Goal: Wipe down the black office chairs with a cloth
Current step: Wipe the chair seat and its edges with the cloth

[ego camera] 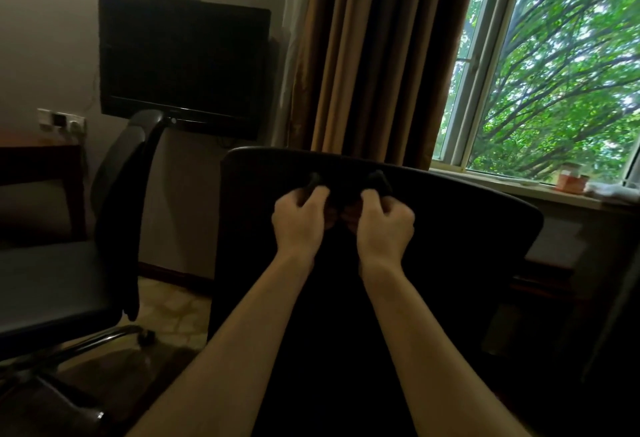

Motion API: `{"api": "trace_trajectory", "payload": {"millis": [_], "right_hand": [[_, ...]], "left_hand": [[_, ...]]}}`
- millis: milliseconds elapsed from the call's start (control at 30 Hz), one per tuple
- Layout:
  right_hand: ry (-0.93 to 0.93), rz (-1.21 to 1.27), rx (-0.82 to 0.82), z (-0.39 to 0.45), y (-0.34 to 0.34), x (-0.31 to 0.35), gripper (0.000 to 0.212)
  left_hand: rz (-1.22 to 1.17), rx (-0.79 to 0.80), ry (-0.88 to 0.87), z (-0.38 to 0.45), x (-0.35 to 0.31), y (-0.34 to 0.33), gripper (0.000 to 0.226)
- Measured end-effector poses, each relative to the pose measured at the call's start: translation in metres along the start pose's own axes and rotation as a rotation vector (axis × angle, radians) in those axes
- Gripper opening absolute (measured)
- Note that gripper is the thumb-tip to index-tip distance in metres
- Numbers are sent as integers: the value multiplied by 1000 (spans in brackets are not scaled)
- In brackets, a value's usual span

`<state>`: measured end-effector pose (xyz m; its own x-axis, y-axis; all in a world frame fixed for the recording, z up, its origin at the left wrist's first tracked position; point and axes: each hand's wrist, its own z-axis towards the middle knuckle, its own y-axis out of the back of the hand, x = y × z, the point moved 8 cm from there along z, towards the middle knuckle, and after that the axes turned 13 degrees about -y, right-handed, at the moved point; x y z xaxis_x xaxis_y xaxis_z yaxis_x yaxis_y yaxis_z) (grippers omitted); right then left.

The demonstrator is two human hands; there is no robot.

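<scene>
Seemingly both hands, left and right, grip a dark cloth before the chair back.

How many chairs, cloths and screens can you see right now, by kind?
Black office chairs: 2, one in front and one on the left
Dark cloths: 1, stretched between the left hand and the right hand;
Black monitors: 1
Total: 4

No legible text, label, brand, number or sign. The television, up and left of the hands, bears a small mark on its lower bezel, too blurred to read.
</scene>
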<state>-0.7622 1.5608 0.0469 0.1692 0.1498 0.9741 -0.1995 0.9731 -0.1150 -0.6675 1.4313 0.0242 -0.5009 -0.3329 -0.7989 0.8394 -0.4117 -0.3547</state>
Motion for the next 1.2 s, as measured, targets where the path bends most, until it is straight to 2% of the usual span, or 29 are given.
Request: {"api": "trace_trajectory", "payload": {"millis": [100, 267, 433, 533, 700, 800, 867, 967, 1067, 1200], "right_hand": [[61, 34, 2, 6, 8, 33, 30], [21, 24, 7, 11, 9, 26, 30], [-154, 7, 16, 21, 7, -47, 26], [-278, -23, 43, 18, 10, -103, 29], [-452, 30, 58, 7, 18, -153, 21], [-464, 45, 79, 9, 17, -152, 17], [-396, 66, 89, 11, 15, -137, 17], [-263, 143, 129, 21, 10, -91, 16], [-250, 128, 183, 33, 0, -56, 18], [-283, 68, 218, 32, -3, -74, 22]], "left_hand": [[11, 5, -100, 8, -30, -18, 14], [90, -40, -78, 10, -27, -24, 18], [222, -17, 13, -12, 26, -11, 13], [259, -16, 148, -39, 83, 4, 31], [199, -61, 275, -72, 121, 15, 36], [161, -49, 284, -70, 114, 11, 17], [131, -18, 236, -62, 98, 5, 5], [73, 6, 139, -37, 58, -5, 7], [58, 69, 140, -14, 28, -10, 10], [146, 111, 84, -13, 39, -1, 5]]}}
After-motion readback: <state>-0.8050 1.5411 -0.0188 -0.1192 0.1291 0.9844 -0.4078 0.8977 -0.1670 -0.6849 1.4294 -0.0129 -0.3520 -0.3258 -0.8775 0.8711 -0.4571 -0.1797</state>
